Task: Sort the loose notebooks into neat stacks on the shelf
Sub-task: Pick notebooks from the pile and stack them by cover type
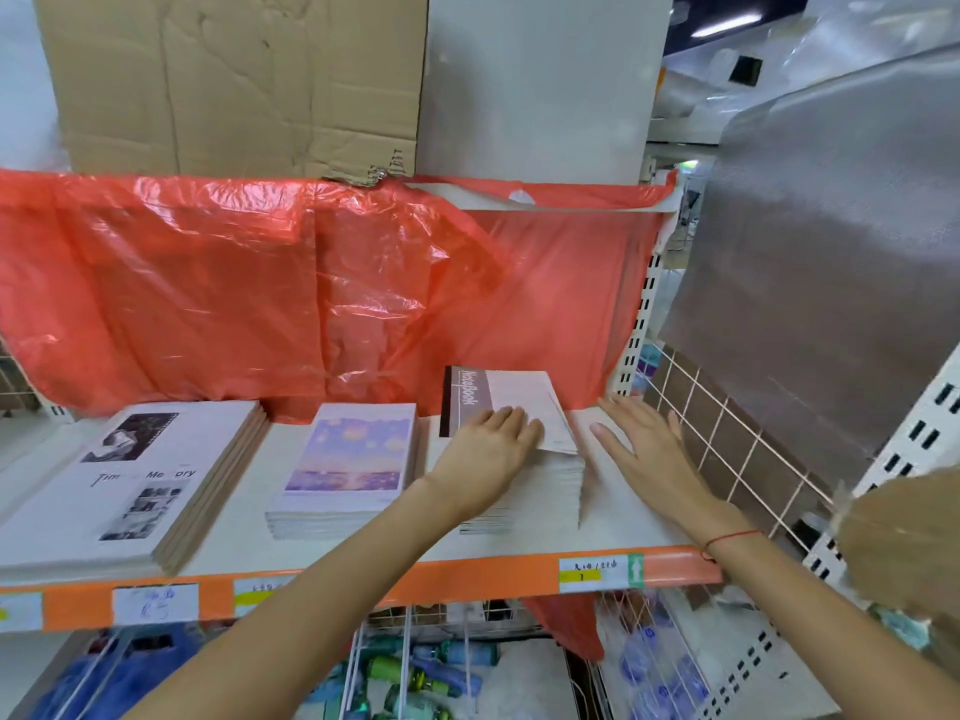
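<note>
Three stacks of notebooks sit on the white shelf board with orange front strip [519, 556]. Left: large white notebooks with black-and-white photo covers [130, 475], neat. Middle: notebooks with purple sunset covers [348, 459], neat. Right: stack of pale notebooks [524, 485], its top brown-spined "NoteBook" cover [498, 397] skewed, corner overhanging the stack's right edge. Left hand [493, 449] lies flat on that top cover, fingers straight and together, pressing, gripping nothing. Right hand [644, 449] is just right of the stack, fingers extended and spread, palm down over bare shelf; contact with the board unclear, holding nothing. Red string bracelet [727, 540] on right wrist. Crumpled red plastic sheet [311, 293] hangs behind the stacks; flattened brown cardboard [234, 80] above it. White wire grid panel [727, 449] at the shelf's right end.
</note>
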`<state>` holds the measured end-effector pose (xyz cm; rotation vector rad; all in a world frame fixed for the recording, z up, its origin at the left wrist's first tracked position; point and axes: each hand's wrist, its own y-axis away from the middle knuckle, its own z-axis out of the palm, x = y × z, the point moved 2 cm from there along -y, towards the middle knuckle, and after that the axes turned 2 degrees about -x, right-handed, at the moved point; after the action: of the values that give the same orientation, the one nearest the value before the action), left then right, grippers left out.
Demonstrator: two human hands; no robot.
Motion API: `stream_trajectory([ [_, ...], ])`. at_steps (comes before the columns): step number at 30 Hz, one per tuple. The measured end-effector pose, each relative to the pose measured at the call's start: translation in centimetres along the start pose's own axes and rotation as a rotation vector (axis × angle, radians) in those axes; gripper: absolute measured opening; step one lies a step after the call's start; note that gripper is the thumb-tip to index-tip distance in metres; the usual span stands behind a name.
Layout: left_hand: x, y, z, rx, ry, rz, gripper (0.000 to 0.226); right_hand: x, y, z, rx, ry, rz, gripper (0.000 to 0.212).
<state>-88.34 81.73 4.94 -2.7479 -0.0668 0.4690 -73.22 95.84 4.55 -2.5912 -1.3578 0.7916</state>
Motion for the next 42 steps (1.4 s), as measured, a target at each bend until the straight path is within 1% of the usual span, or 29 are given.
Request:
stream_trajectory([
  [2,0.0,0.5,0.8,-0.049,0.030,0.010,0.033,0.2,0.2,0.0,-0.006,0.009,0.012,0.053],
  [3,-0.1,0.7,0.9,-0.087,0.060,0.002,0.041,0.2,0.3,-0.1,-0.011,0.016,0.015,0.050],
  [5,-0.3,1.0,0.9,-0.152,0.101,-0.006,0.068,0.1,0.4,-0.1,-0.019,0.025,0.009,0.050],
  [6,-0.5,1.2,0.8,-0.190,0.110,-0.009,0.078,0.0,0.4,0.0,-0.023,0.024,0.003,0.050],
  [8,-0.8,1.5,0.4,-0.204,0.127,-0.026,0.086,-0.1,0.3,0.1,-0.030,0.019,-0.008,0.049],
  [12,-1.2,1.7,0.5,-0.208,0.128,-0.069,0.089,-0.1,0.3,0.5,-0.045,0.052,-0.039,0.047],
  [17,-1.1,1.2,0.8,-0.210,0.133,-0.086,0.088,0.1,0.5,0.3,-0.033,0.042,-0.078,0.041],
  [22,-1.1,0.8,1.1,-0.188,0.154,-0.085,0.086,0.4,0.6,0.3,-0.067,0.035,-0.017,0.041],
  [32,-0.9,0.7,1.0,-0.193,0.162,-0.097,0.091,0.5,0.7,0.2,-0.091,0.070,-0.003,0.041],
  [42,-1.0,0.6,1.4,-0.200,0.151,-0.095,0.089,0.2,0.9,0.1,-0.106,0.065,0.019,0.041],
])
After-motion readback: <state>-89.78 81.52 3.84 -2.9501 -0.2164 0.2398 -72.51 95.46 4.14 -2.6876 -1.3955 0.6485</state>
